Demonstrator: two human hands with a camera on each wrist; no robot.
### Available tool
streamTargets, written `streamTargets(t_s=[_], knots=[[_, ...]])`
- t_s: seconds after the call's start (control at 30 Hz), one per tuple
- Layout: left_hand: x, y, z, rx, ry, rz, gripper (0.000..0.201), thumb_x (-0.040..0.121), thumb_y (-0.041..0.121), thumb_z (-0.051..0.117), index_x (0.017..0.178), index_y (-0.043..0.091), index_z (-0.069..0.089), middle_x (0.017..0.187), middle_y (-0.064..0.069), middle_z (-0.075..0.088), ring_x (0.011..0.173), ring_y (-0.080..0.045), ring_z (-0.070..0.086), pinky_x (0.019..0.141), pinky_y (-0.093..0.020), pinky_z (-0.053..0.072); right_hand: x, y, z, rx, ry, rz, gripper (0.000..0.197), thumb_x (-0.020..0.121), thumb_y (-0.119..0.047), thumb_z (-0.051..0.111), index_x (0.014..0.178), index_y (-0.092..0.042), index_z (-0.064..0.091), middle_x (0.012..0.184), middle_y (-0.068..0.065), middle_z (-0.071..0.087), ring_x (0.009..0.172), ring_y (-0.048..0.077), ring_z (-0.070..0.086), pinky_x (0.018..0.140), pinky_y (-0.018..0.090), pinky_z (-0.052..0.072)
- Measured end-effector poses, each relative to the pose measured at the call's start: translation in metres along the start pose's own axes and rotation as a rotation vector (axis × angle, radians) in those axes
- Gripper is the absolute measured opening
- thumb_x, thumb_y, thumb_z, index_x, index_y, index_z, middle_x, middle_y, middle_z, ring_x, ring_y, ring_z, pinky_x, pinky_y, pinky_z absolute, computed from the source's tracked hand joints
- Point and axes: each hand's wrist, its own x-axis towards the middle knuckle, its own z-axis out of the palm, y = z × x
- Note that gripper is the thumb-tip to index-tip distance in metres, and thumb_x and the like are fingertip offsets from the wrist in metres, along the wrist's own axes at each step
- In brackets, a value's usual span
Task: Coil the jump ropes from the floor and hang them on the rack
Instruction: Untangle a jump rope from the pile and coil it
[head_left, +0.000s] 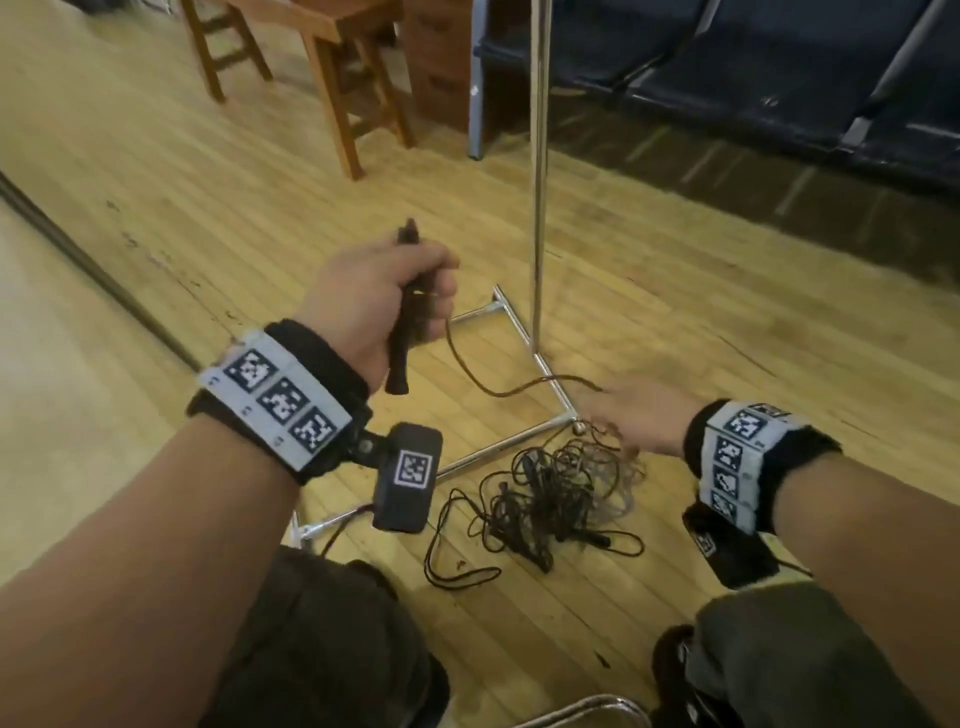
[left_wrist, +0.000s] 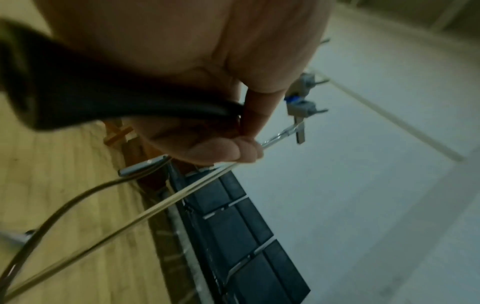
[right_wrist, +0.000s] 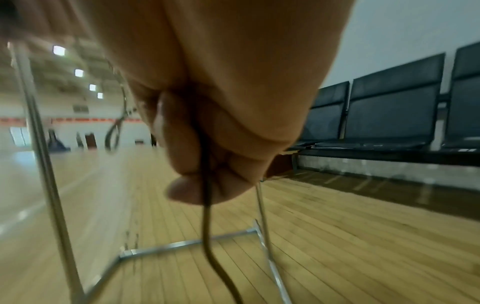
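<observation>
My left hand (head_left: 415, 291) grips the dark handles (head_left: 402, 343) of a jump rope, held upright above the floor; the left wrist view shows the black handle (left_wrist: 103, 102) in my curled fingers. The brown rope (head_left: 498, 387) sags from that hand across to my right hand (head_left: 621, 415), which pinches it low over the floor. In the right wrist view the rope (right_wrist: 207, 226) runs down out of my curled fingers (right_wrist: 187, 191). A tangled pile of dark jump ropes (head_left: 550, 499) lies on the floor below my right hand. The chrome rack pole (head_left: 540, 182) rises from its floor frame (head_left: 519, 322) just behind.
The rack's hooks (left_wrist: 301, 107) show at its top in the left wrist view. A wooden stool (head_left: 337, 93) stands at the back, and a row of dark seats (head_left: 779, 67) lines the right wall. My knees and a chrome tube (head_left: 587, 709) are at the bottom.
</observation>
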Motion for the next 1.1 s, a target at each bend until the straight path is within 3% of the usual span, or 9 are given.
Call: streamTargets(t_s=[0.17,0.33,0.43,0.5,0.63,0.7,0.83,0.97,1.1], knots=[[0.022,-0.064,0.033,0.132,-0.221,0.056,0.030,0.095,0.019,0.066,0.125,0.017,0.074,0.114,-0.001,0.079,0.049,-0.011,0.056,0.045,-0.022,0.046,0.019,-0.043,-0.036,0.140,0.090,-0.136,0.022,0.096,-0.027,0.051,0.079,-0.016,0.060,0.069,-0.002,0.051,0.061,0.015,0.047,0.060,0.034,0.038],[0.039,-0.096,0.047,0.347,-0.338,-0.044,0.041,0.108,0.044,0.054,0.105,0.007,0.073,0.074,-0.005,0.069,0.042,-0.011,0.045,0.040,-0.022,0.035,0.032,-0.044,-0.037,0.240,0.103,-0.172,0.030,0.096,-0.027,0.046,0.093,-0.006,0.067,0.059,-0.008,0.045,0.052,0.008,0.040,0.056,0.033,0.032],[0.057,-0.089,0.037,0.412,-0.283,-0.043,0.048,0.103,0.050,0.061,0.090,0.004,0.071,0.060,0.004,0.049,0.044,-0.012,0.036,0.045,-0.025,0.029,0.044,-0.048,-0.039,0.295,0.035,-0.185,0.029,0.098,-0.027,0.048,0.100,-0.008,0.070,0.070,0.002,0.044,0.063,0.022,0.038,0.064,0.041,0.034],[0.068,-0.079,0.029,0.389,-0.252,-0.011,0.041,0.097,0.048,0.070,0.075,0.014,0.066,0.059,0.003,0.046,0.043,-0.013,0.034,0.042,-0.024,0.029,0.051,-0.050,-0.039,0.387,-0.020,-0.206,0.025,0.100,-0.023,0.050,0.090,-0.005,0.064,0.071,0.007,0.040,0.063,0.023,0.036,0.062,0.043,0.034],[0.077,-0.065,0.013,0.183,-0.214,0.018,0.036,0.094,0.039,0.072,0.062,0.025,0.063,0.054,0.008,0.043,0.039,-0.008,0.032,0.038,-0.019,0.029,0.060,-0.048,-0.032,0.535,-0.053,-0.284,0.030,0.106,-0.030,0.048,0.084,-0.012,0.057,0.072,0.008,0.039,0.061,0.022,0.037,0.055,0.030,0.040],[0.078,-0.057,0.007,0.047,-0.176,0.026,0.038,0.097,0.033,0.071,0.061,0.026,0.063,0.052,0.011,0.042,0.037,-0.005,0.031,0.036,-0.018,0.029,0.064,-0.041,-0.025,0.524,-0.057,-0.318,0.037,0.107,-0.038,0.043,0.081,-0.015,0.057,0.067,0.005,0.044,0.058,0.016,0.044,0.059,0.025,0.048],[0.078,-0.034,-0.009,-0.251,-0.025,0.110,0.036,0.100,0.030,0.067,0.066,0.023,0.059,0.056,0.008,0.036,0.039,-0.007,0.027,0.037,-0.021,0.027,0.075,-0.014,0.005,0.171,-0.106,-0.252,0.048,0.105,-0.052,0.034,0.079,-0.020,0.059,0.067,-0.004,0.063,0.061,0.011,0.058,0.085,0.046,0.058],[0.075,-0.009,-0.035,-0.536,0.212,0.225,0.037,0.098,0.033,0.070,0.065,0.023,0.059,0.054,0.010,0.033,0.041,-0.008,0.021,0.040,-0.024,0.023,0.071,0.024,0.037,0.052,-0.252,-0.091,0.053,0.109,-0.046,0.033,0.090,-0.009,0.066,0.077,-0.002,0.072,0.080,0.022,0.069,0.087,0.043,0.056],[0.071,-0.011,-0.052,-0.296,0.357,0.159,0.033,0.100,0.039,0.069,0.073,0.021,0.065,0.059,0.008,0.045,0.045,-0.008,0.030,0.042,-0.023,0.029,0.062,0.040,0.046,-0.074,-0.343,0.022,0.054,0.111,-0.038,0.031,0.090,-0.004,0.067,0.085,0.009,0.075,0.077,0.021,0.065,0.090,0.037,0.052]])
